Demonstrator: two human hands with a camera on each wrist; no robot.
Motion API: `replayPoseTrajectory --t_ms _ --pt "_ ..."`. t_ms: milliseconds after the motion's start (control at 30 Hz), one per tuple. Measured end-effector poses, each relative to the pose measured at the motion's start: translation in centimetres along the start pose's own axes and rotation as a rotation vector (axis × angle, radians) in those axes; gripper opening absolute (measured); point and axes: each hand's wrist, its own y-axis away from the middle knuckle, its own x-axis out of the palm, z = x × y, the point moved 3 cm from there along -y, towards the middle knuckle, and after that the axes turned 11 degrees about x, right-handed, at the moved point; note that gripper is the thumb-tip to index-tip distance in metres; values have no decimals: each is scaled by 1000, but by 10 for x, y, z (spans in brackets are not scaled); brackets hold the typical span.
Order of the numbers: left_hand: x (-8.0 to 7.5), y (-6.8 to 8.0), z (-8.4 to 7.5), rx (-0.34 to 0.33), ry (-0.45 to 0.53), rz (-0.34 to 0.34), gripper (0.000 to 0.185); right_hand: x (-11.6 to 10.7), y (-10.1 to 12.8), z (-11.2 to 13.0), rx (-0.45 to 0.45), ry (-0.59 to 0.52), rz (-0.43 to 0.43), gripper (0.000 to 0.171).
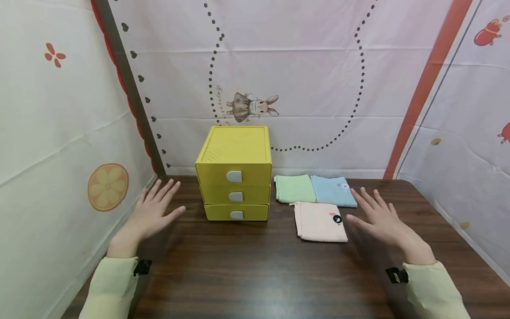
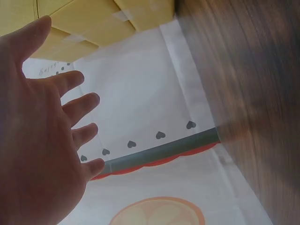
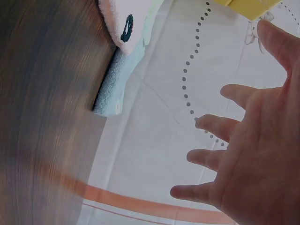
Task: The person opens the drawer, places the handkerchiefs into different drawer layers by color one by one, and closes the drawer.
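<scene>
A yellow three-drawer box (image 1: pixel 235 173) with grey handles stands at the back middle of the dark wooden table (image 1: pixel 255 274); all its drawers are closed. My left hand (image 1: pixel 153 212) hovers open, fingers spread, just left of the box and holds nothing. My right hand (image 1: pixel 380 217) is also open with spread fingers, right beside a folded pink cloth (image 1: pixel 320 221). Behind that cloth lie a folded green cloth (image 1: pixel 295 188) and a folded blue cloth (image 1: pixel 334 191). In the wrist views my left hand (image 2: pixel 42 140) and my right hand (image 3: pixel 248 154) show empty palms above the table.
White printed fabric walls close in the table on the left, back and right. A dark post (image 1: pixel 127 84) runs down the back left corner. The pink cloth (image 3: pixel 119 23) and blue cloth (image 3: pixel 115 89) appear at the table's edge in the right wrist view.
</scene>
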Motion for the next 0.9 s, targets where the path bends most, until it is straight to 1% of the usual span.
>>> replayPoseTrajectory --t_ms 133,367,633,733,900 --pt "-6 -1 0 4 7 -16 76 -2 -1 2 -4 -2 -6 81" --pt "-14 -1 -1 1 9 9 76 -4 -5 8 -30 -20 -8 79" --pt "-25 -12 -3 46 20 -35 74 -7 -11 21 -90 -37 -36 79" --pt "-29 -16 -5 71 14 -57 74 -5 -13 26 -122 -40 -49 79" --pt "-37 -23 -6 104 7 -97 72 0 -15 32 -149 -46 -68 78"
